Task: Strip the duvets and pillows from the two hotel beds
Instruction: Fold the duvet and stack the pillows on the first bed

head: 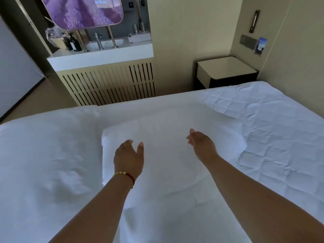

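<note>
A white pillow (168,137) lies in the middle of the bed, on top of a rumpled white duvet (49,163) that covers the left part. To the right, the quilted mattress cover (273,123) lies bare. My left hand (128,158), with a bead bracelet at the wrist, hovers over the pillow's left end, fingers apart and holding nothing. My right hand (201,144) hovers over the pillow's right half, also open. Whether either hand touches the pillow is unclear.
A bedside table (226,69) stands at the far right corner beside the padded wall. Beyond the bed's far edge is a slatted cabinet (108,81) carrying a washbasin counter (101,55) with a tap and bottles. A strip of floor (35,100) runs at the far left.
</note>
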Demonstrator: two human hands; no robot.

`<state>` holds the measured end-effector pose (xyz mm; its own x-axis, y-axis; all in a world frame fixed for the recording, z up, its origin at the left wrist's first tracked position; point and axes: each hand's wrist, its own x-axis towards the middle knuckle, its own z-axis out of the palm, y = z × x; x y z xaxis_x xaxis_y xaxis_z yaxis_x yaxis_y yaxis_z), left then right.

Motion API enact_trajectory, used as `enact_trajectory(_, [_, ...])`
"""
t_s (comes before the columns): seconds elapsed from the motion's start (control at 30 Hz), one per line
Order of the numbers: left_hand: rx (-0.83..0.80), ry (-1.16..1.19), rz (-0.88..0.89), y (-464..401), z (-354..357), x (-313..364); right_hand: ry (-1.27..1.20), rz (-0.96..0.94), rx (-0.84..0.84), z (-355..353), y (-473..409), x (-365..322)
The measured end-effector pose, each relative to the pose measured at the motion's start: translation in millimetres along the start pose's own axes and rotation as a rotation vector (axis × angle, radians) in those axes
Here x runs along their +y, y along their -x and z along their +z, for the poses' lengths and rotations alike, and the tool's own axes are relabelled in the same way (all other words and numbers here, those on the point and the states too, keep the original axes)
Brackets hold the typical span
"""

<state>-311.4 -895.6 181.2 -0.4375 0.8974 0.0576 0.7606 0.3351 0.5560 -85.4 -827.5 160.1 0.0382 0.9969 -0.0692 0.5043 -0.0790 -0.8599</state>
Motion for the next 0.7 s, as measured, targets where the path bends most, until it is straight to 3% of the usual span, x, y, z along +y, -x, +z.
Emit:
enact_trajectory(0.17, [0.022,-0.174,-0.040,-22,50,33,0.391,-0.145,0.004,-60,-78,22])
enact_trajectory(0.37, [-0.051,-0.426,-0.018,-43,71,42,0.616,-0.260,0.016,-58,-141,28])
enact_trajectory(0.43, [-0.074,-0.495,-0.016,-58,68,41,0.743,-0.252,-0.028,-51,-157,28])
enact_trajectory(0.57, [-0.160,-0.618,-0.021,-78,81,14,0.915,-0.153,-0.270,-30,-173,49])
enact_trajectory(0.7, [-0.196,-0.531,-0.047,-41,127,-32,0.806,-0.077,-0.334,4,-130,107])
